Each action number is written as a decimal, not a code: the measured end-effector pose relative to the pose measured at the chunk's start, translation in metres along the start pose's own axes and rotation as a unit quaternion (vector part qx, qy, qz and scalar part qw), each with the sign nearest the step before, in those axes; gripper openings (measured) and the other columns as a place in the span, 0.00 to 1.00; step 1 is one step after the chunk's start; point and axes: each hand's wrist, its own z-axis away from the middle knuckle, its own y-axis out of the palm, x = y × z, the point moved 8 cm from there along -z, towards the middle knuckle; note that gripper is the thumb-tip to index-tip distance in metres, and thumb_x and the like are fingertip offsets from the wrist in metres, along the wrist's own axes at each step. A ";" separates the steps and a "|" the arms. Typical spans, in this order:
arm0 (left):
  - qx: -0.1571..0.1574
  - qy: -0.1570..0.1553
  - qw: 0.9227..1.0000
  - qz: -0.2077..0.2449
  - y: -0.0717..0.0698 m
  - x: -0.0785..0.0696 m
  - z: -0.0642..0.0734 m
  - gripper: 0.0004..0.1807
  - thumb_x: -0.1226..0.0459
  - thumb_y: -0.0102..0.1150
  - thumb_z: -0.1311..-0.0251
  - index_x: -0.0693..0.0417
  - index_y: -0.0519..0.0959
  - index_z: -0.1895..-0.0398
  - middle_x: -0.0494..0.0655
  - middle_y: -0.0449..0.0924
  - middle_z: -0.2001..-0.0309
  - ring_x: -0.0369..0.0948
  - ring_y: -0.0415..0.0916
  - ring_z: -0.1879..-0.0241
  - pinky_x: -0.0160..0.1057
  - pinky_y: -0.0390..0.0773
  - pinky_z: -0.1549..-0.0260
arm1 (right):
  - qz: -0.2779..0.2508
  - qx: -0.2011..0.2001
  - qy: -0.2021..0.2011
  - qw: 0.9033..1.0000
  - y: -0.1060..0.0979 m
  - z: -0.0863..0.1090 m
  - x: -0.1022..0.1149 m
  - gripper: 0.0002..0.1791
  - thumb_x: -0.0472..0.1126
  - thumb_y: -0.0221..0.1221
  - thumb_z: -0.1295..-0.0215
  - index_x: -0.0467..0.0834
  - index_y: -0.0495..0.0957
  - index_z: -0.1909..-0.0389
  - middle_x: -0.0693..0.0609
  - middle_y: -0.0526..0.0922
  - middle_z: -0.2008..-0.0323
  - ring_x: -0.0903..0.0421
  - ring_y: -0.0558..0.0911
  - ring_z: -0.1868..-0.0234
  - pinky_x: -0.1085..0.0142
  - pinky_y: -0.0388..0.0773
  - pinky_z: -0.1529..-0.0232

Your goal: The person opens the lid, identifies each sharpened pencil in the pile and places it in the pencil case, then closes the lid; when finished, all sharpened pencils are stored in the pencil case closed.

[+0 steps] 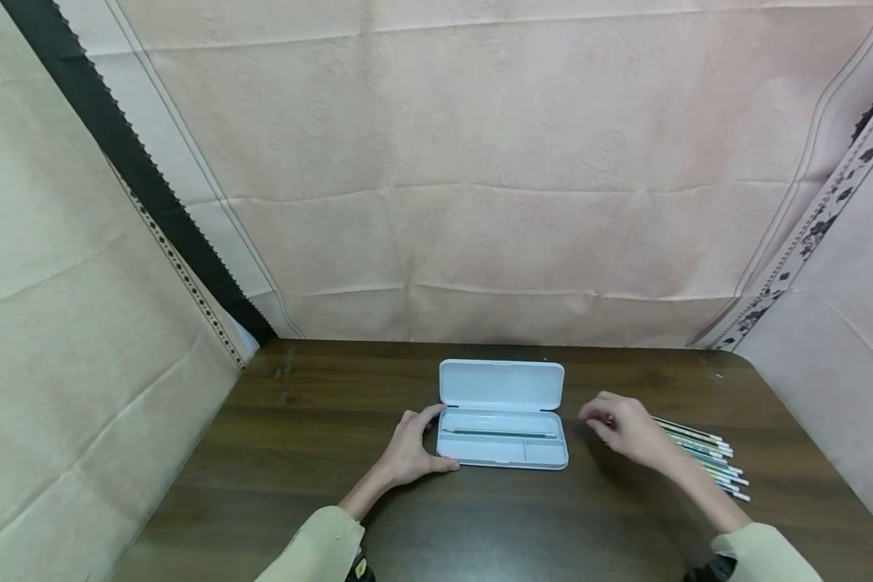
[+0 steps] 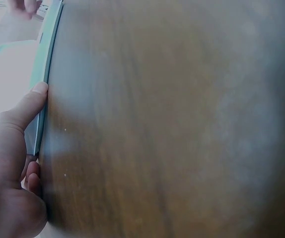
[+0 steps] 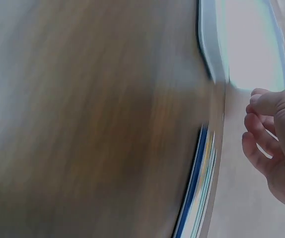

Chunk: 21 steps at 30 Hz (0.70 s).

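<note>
A light blue pencil case (image 1: 502, 461) lies on the table with its lid raised at the back. One pencil (image 1: 499, 433) rests lengthwise inside it. At the case's left end my left hand (image 1: 411, 453) grips it, thumb on the front edge and fingers toward the back; the left wrist view shows the thumb (image 2: 31, 104) against the rim. Between the case and a bundle of pencils (image 1: 709, 457), my right hand (image 1: 631, 428) hovers with loosely curled fingers. Its thumb and index finger meet in the right wrist view, with nothing visible between them.
The pencils lie side by side on the brown wooden table (image 1: 480, 525), partly behind my right hand and forearm. Pale cloth (image 1: 516, 162) hangs behind the table, with more cloth (image 1: 80, 364) at the left and right sides.
</note>
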 end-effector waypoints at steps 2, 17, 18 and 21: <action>-0.003 -0.001 1.000 0.003 -0.001 0.000 0.000 0.51 0.49 0.80 0.54 0.50 0.66 0.27 0.54 0.69 0.45 0.46 0.66 0.48 0.50 0.71 0.52 | 0.004 -0.020 -0.005 1.000 -0.013 0.014 -0.007 0.16 0.19 0.69 0.51 0.41 0.84 0.66 0.55 0.81 0.69 0.65 0.76 0.70 0.68 0.75 0.73; -0.002 0.004 1.000 0.000 -0.001 -0.001 0.000 0.51 0.49 0.79 0.54 0.50 0.65 0.27 0.54 0.69 0.43 0.46 0.66 0.47 0.50 0.72 0.51 | 0.055 -0.047 0.050 0.996 -0.060 0.098 -0.042 0.21 0.17 0.70 0.58 0.44 0.83 0.69 0.56 0.82 0.70 0.68 0.77 0.71 0.77 0.69 0.72; -0.001 0.003 1.000 -0.001 -0.001 -0.001 0.000 0.51 0.49 0.79 0.54 0.50 0.65 0.27 0.54 0.69 0.43 0.46 0.66 0.47 0.50 0.72 0.51 | 0.059 -0.049 0.049 0.996 -0.061 0.102 -0.043 0.22 0.17 0.70 0.59 0.45 0.82 0.69 0.57 0.82 0.71 0.69 0.77 0.71 0.77 0.69 0.72; 0.001 0.002 1.000 0.000 0.000 0.000 -0.001 0.51 0.49 0.80 0.54 0.50 0.65 0.27 0.54 0.69 0.43 0.47 0.66 0.47 0.50 0.71 0.51 | 0.069 -0.055 0.049 0.995 -0.064 0.112 -0.045 0.23 0.16 0.71 0.63 0.46 0.82 0.70 0.59 0.81 0.71 0.70 0.75 0.71 0.77 0.68 0.72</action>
